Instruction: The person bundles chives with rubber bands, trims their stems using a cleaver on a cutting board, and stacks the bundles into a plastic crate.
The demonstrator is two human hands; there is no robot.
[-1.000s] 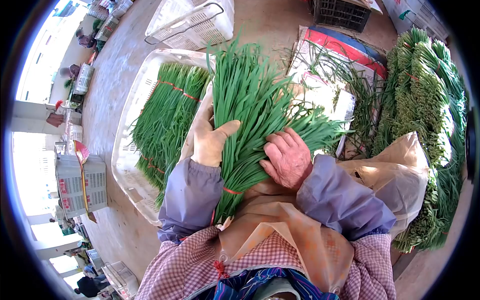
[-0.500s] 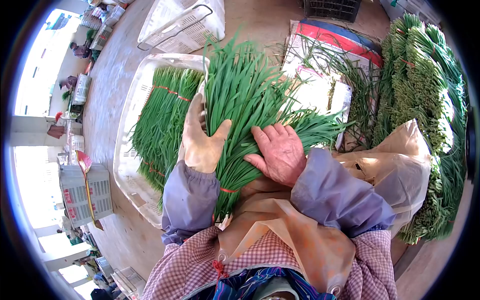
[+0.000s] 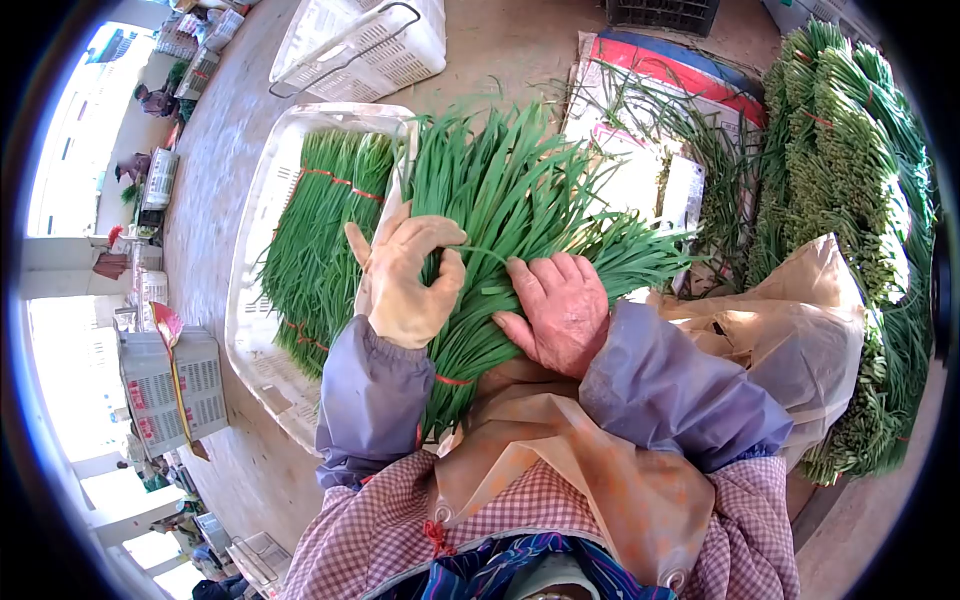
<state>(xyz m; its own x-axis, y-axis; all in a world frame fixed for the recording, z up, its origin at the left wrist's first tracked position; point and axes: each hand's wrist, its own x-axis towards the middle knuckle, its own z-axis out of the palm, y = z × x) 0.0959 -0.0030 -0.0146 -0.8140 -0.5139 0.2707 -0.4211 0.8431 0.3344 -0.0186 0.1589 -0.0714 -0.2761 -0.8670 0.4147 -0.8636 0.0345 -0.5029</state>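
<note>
A large bunch of long green leaves lies across my lap, with a red band near its lower end. My left hand, in a tan glove, is at the bunch's left side, its thumb and forefinger pinched on a green leaf blade. My bare right hand rests on top of the bunch, palm down, fingers spread slightly. To the left, a white crate holds banded green bunches standing close together.
Another white crate with a wire handle stands beyond. Loose leaves lie over printed sheets on the right, beside a tall pile of green bunches. Plastic sheeting covers my right side. Distant people and crates are at left.
My left hand has gone from lying along the bunch with its thumb spread to pinching a leaf blade. My right hand has flattened onto the bunch and moved slightly left.
</note>
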